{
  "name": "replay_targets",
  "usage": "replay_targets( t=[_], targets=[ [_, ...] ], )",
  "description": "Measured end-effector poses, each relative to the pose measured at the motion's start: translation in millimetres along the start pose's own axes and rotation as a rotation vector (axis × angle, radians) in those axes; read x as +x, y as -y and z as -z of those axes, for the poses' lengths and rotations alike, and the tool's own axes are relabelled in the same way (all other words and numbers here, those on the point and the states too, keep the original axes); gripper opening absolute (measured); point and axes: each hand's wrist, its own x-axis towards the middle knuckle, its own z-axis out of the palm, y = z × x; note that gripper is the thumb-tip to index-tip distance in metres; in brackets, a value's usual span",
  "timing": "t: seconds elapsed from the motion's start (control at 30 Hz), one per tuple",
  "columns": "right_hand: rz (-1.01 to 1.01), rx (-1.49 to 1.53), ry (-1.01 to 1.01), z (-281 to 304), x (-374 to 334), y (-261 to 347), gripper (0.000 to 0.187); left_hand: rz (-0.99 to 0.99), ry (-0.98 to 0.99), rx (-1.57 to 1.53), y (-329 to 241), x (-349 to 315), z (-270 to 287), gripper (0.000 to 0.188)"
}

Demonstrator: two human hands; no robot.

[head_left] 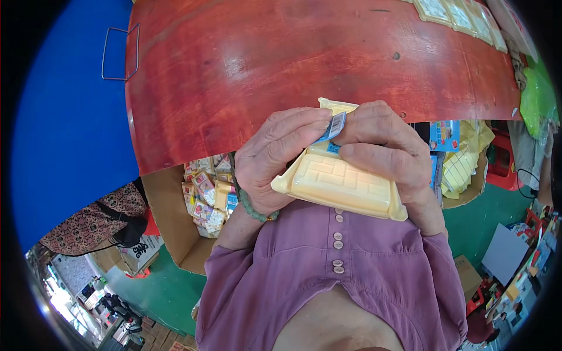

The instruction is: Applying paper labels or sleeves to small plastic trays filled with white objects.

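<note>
A pale yellow plastic case with a raised brick pattern is tilted in front of my chest, at the near edge of the red table. My right hand is closed round its right side, the fingers bent over the top. My left hand is at its left side, with the fingers closed on a small blue barcode label. The label stands up at an angle from the case, and its lower part is hidden. Another yellow corner of the case shows beyond the fingertips. The inner fingers of both hands are partly covered.
The red tabletop stretches ahead, with several filled yellow cases at its far right. A cardboard box of small packs is below on the left. Another box with yellow pieces stands at right. A blue surface adjoins the table.
</note>
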Motion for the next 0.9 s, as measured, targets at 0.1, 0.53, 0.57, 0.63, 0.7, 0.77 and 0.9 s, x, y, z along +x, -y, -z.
replay_targets(
  t=[0.1, 0.53, 0.57, 0.63, 0.7, 0.77, 0.9],
  targets=[
    [-0.046, -0.009, 0.023, 2, 0, 4, 0.031, -0.102, -0.044, -0.038, 8, -1, -5, 0.044],
    [-0.089, 0.082, 0.003, 1, -3, 6, 0.035, -0.184, 0.018, -0.114, 9, 10, -3, 0.033],
    [-0.087, 0.083, 0.008, 2, -3, 7, 0.035, -0.194, 0.035, -0.126, 8, 11, -2, 0.032],
    [-0.059, 0.078, 0.038, 6, -1, 5, 0.038, -0.215, 0.039, -0.137, 8, 13, -2, 0.03],
    [-0.115, 0.101, 0.022, 4, -3, 8, 0.037, -0.168, 0.068, -0.127, 4, 14, -2, 0.029],
    [-0.161, 0.121, 0.005, 7, 1, 13, 0.037, -0.155, 0.067, -0.124, 4, 13, -3, 0.029],
    [-0.267, 0.028, 0.105, 10, 2, 14, 0.027, -0.1, 0.014, -0.084, 4, 4, -9, 0.031]
  ],
)
